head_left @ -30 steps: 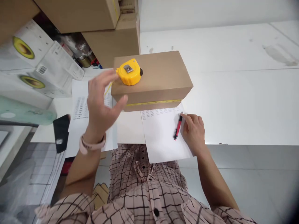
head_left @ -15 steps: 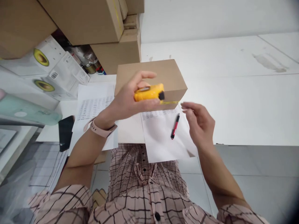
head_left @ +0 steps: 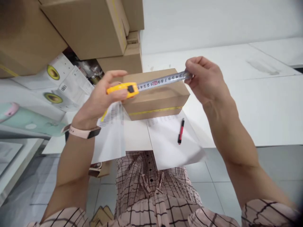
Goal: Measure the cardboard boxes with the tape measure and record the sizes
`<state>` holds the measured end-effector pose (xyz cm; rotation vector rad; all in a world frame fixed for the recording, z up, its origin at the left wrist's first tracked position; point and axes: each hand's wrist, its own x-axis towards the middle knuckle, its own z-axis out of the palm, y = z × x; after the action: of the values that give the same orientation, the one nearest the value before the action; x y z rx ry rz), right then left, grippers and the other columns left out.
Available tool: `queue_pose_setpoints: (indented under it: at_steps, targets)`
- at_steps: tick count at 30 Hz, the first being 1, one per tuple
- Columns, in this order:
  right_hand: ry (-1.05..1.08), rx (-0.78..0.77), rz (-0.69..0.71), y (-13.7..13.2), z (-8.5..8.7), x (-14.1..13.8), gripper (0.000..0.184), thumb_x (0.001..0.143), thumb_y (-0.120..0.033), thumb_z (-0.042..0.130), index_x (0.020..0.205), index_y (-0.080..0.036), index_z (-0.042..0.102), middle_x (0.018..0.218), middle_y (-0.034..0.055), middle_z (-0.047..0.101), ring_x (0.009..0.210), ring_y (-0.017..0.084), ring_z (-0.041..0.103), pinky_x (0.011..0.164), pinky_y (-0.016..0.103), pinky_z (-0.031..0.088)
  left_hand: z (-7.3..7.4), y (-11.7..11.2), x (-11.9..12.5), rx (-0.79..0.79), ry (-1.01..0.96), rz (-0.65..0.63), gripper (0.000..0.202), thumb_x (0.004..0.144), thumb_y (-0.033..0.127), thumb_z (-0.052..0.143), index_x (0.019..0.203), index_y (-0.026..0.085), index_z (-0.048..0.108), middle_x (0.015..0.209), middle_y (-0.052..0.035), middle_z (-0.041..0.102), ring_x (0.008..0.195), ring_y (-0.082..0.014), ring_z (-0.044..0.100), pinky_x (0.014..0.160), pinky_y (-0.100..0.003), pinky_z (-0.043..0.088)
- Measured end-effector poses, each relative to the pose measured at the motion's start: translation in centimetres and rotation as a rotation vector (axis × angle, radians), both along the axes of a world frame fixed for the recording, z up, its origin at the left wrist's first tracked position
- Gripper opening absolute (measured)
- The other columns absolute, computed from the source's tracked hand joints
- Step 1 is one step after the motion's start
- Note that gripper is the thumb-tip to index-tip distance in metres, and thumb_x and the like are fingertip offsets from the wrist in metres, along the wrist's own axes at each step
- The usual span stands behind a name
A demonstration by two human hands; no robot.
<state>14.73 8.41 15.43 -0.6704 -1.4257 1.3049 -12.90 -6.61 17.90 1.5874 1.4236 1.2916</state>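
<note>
My left hand (head_left: 104,91) is wrapped round the yellow case of a tape measure (head_left: 123,90), thumb along its near side by the black button. From the case the numbered metal blade (head_left: 163,80) runs out to the right over the top of a brown cardboard box (head_left: 156,107). My right hand (head_left: 203,75) pinches the blade's end between thumb and fingers, just past the box's right far corner. A band of yellow tape crosses the box's front. Whether the blade touches the box I cannot tell.
Printed sheets (head_left: 175,151) lie under and before the box, with a red and black pen (head_left: 181,131) on one. Stacked cartons (head_left: 87,28), white boxes with avocado pictures (head_left: 68,82) and a mint green bottle (head_left: 30,121) stand at left. The white table's front edge is close to my body.
My left hand has moved left with the tape measure. My right hand has risen and taken hold of the blade's end, and the blade is now drawn out between both hands.
</note>
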Motion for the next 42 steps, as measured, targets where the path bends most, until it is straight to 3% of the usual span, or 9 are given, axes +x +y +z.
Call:
queue_pose_setpoints:
  at_steps: [2,6,13,17,22,28,34,37,42]
  targets:
    - [-0.013,-0.043,-0.098,4.1,0.0,0.2,0.022,0.086,-0.030,0.078,0.078,-0.023,0.059,0.071,-0.0032,0.051,0.063,0.009,0.052,0.054,0.020,0.044,0.1,0.4,-4.0,-0.017,-0.003,0.114,0.059,0.081,0.040,0.079,0.132,0.022,0.057,0.100,-0.0021,0.072,0.081,-0.0172,0.069,0.068,-0.029,0.050]
    - [-0.035,-0.248,-0.255,9.5,-1.4,0.1,0.031,0.084,-0.021,0.076,0.068,-0.021,0.049,0.061,-0.0047,0.046,0.050,0.006,0.038,0.044,0.019,0.032,0.6,1.0,-10.8,-0.271,-0.039,0.227,0.052,0.082,0.041,0.077,0.127,0.021,0.062,0.106,-0.0026,0.074,0.085,-0.0184,0.069,0.064,-0.027,0.049]
    - [-0.184,-0.401,-0.256,7.9,-3.6,-2.2,0.026,0.085,-0.018,0.072,0.069,-0.018,0.052,0.059,-0.0040,0.049,0.053,0.007,0.042,0.050,0.021,0.034,-1.5,2.6,-15.9,-0.298,0.029,0.156,0.041,0.085,0.046,0.072,0.117,0.020,0.066,0.096,0.0004,0.077,0.077,-0.0202,0.070,0.055,-0.025,0.052]
    - [-0.369,-0.317,-0.221,6.3,-4.3,-2.9,0.021,0.084,-0.031,0.076,0.085,-0.019,0.058,0.076,0.0002,0.062,0.067,0.012,0.054,0.058,0.024,0.040,-2.8,4.3,-15.6,-0.266,0.023,0.070,0.042,0.088,0.051,0.067,0.120,0.024,0.066,0.097,0.0034,0.078,0.081,-0.0202,0.071,0.055,-0.026,0.052]
    - [-0.516,-0.295,-0.194,5.2,-4.3,-2.8,0.029,0.088,-0.047,0.068,0.090,-0.018,0.061,0.098,0.0067,0.068,0.083,0.016,0.060,0.068,0.027,0.045,-2.0,5.4,-13.0,-0.306,-0.032,0.038,0.050,0.085,0.049,0.072,0.124,0.020,0.068,0.106,-0.0062,0.077,0.086,-0.0236,0.071,0.060,-0.029,0.054]
    - [-0.667,-0.236,-0.204,5.5,-4.7,-2.0,0.049,0.084,-0.066,0.064,0.072,-0.020,0.056,0.082,0.0045,0.063,0.074,0.017,0.055,0.064,0.030,0.039,-1.5,5.3,-12.0,-0.345,-0.084,0.033,0.056,0.082,0.051,0.072,0.124,0.015,0.069,0.100,-0.0092,0.075,0.079,-0.0211,0.067,0.055,-0.026,0.050]
    - [-0.733,-0.144,-0.255,6.4,-5.6,-2.1,0.052,0.085,-0.065,0.063,0.062,-0.022,0.044,0.066,-0.0003,0.050,0.064,0.014,0.045,0.058,0.030,0.031,-2.1,5.6,-12.3,-0.358,-0.110,0.047,0.054,0.083,0.050,0.070,0.125,0.016,0.070,0.113,-0.0101,0.071,0.087,-0.0213,0.065,0.055,-0.025,0.050]
    - [-0.770,-0.094,-0.279,6.2,-5.2,-2.2,0.049,0.088,-0.059,0.062,0.061,-0.022,0.044,0.064,0.0003,0.051,0.063,0.014,0.045,0.057,0.030,0.031,-1.2,5.3,-11.9,-0.343,-0.079,0.060,0.054,0.080,0.051,0.072,0.123,0.017,0.070,0.110,-0.0094,0.071,0.086,-0.0215,0.065,0.057,-0.025,0.050]
    - [-0.673,-0.086,-0.208,6.3,-2.5,-1.3,0.040,0.092,-0.048,0.061,0.066,-0.021,0.051,0.068,0.0021,0.059,0.066,0.015,0.052,0.064,0.029,0.038,1.5,0.3,-8.3,-0.271,0.082,0.094,0.052,0.081,0.047,0.075,0.127,0.025,0.067,0.110,-0.0070,0.073,0.087,-0.0220,0.066,0.065,-0.027,0.051]
